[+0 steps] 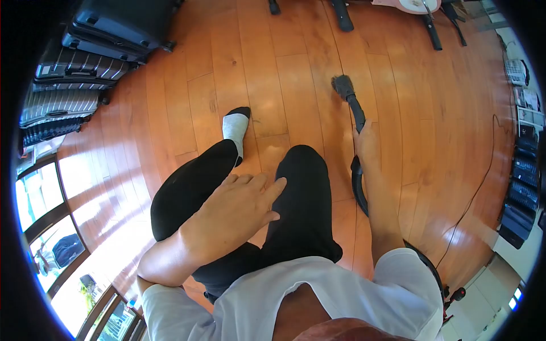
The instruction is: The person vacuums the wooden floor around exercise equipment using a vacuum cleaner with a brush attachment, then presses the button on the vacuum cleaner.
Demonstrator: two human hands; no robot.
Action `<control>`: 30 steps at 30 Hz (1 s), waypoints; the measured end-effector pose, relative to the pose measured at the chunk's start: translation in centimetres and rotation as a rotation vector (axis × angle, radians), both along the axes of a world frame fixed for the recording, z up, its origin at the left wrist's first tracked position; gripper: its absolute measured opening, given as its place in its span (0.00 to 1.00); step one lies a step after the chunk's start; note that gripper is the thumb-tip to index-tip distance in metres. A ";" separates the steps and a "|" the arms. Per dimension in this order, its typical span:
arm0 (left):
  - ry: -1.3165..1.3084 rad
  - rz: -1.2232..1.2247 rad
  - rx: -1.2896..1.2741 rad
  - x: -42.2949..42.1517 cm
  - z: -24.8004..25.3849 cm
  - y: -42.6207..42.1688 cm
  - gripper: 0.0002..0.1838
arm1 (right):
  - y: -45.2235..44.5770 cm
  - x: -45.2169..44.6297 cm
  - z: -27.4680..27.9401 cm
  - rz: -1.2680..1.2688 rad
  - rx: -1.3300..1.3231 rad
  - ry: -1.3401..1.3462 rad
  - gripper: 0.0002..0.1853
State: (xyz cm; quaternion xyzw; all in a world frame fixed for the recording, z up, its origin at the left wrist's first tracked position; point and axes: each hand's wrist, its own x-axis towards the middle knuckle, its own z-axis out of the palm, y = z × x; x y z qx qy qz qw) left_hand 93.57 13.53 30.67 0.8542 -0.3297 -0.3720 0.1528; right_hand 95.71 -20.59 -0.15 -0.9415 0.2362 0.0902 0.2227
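Observation:
My right hand (367, 142) is wrapped round the black handle of a vacuum cleaner hose (358, 184). At the far end of that handle, a dark brush head (343, 86) rests on the wooden floor (284, 74). The hose curves back beneath my right forearm. My left hand (242, 202) hangs over my black-trousered legs with its fingers apart and nothing in it. One foot in a grey and black sock (235, 128) stands on the floor ahead of my left hand.
Several suitcases (85, 71) line the left side. Black legs of furniture or equipment (342, 16) stand at the top. A thin cable (480, 190) trails across the floor at right, near dark bins (520, 182). Windows (54, 238) are at lower left.

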 end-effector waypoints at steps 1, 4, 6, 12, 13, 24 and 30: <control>-0.011 0.001 -0.009 -0.1 -0.1 0.0 0.30 | -0.1 -0.2 -0.3 -0.008 0.004 -0.009 0.20; 0.009 -0.004 -0.054 -0.2 -0.5 0.1 0.29 | -1.0 3.8 0.4 0.035 -0.003 -0.021 0.21; -0.005 -0.003 -0.067 -0.2 -0.7 0.1 0.28 | -1.0 8.3 -0.9 0.070 -0.041 -0.160 0.21; -0.095 -0.061 -0.123 -1.0 -1.1 0.2 0.27 | 1.3 9.8 -2.2 -0.079 0.314 -0.050 0.24; -0.086 -0.074 -0.121 -1.0 -1.0 0.3 0.27 | 2.1 7.4 -1.1 -0.163 0.400 0.026 0.25; -0.091 -0.123 -0.066 -1.5 -0.7 -0.5 0.28 | 7.2 10.8 -2.6 0.176 0.197 -0.153 0.21; -0.131 -0.185 -0.042 -2.2 -0.4 -0.2 0.29 | 10.3 7.9 -2.9 0.394 0.121 -0.088 0.21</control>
